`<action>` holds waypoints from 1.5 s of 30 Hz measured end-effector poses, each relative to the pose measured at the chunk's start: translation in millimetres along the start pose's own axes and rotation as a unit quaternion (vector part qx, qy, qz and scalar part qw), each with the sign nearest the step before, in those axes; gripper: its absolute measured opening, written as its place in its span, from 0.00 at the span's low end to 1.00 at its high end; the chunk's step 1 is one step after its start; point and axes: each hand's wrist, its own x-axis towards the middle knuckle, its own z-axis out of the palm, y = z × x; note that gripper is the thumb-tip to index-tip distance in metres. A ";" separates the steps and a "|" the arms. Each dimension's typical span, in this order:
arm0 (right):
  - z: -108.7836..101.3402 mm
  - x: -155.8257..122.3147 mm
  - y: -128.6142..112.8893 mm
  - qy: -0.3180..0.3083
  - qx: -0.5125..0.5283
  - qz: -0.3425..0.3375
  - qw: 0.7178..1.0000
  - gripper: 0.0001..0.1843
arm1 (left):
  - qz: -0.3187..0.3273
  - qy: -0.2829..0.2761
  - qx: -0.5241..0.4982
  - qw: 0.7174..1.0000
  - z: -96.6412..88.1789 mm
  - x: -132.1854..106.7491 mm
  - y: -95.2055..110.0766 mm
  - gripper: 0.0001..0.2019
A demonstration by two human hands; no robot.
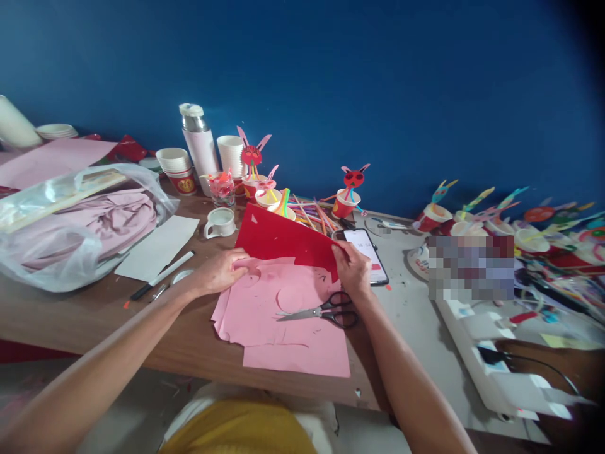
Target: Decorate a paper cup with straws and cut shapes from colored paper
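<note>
A red sheet of paper (288,238), with a small notch near its upper left, is tilted up between my two hands. My left hand (227,272) pinches its lower left corner, and my right hand (352,268) grips its right edge. Beneath it lie several pink paper sheets (297,353) with curved cuts. Black-handled scissors (314,313) rest on the pink paper, near my right wrist, their blades slightly apart. A phone (366,255) with a lit screen lies just beyond my right hand.
A plastic bag (85,221), white card (158,248), marker (163,275) and mug (220,222) are on the left. Behind stand a thermos (199,148), stacked cups (174,170) and a red paper figure in a cup (346,205). A power strip (472,366) runs along the right.
</note>
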 end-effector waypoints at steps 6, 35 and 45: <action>-8.5 5.2 -0.9 0.076 -0.019 0.035 0.996 0.13 | 0.030 0.022 0.037 0.999 8.8 -7.1 -5.9 0.13; -4.6 13.3 7.9 0.214 0.144 0.262 0.930 0.15 | 0.175 0.036 0.004 0.984 37.8 -36.3 -29.4 0.18; -2.4 13.0 11.6 0.252 0.168 0.267 0.915 0.14 | 0.142 0.039 0.001 0.989 41.4 -35.3 -30.4 0.15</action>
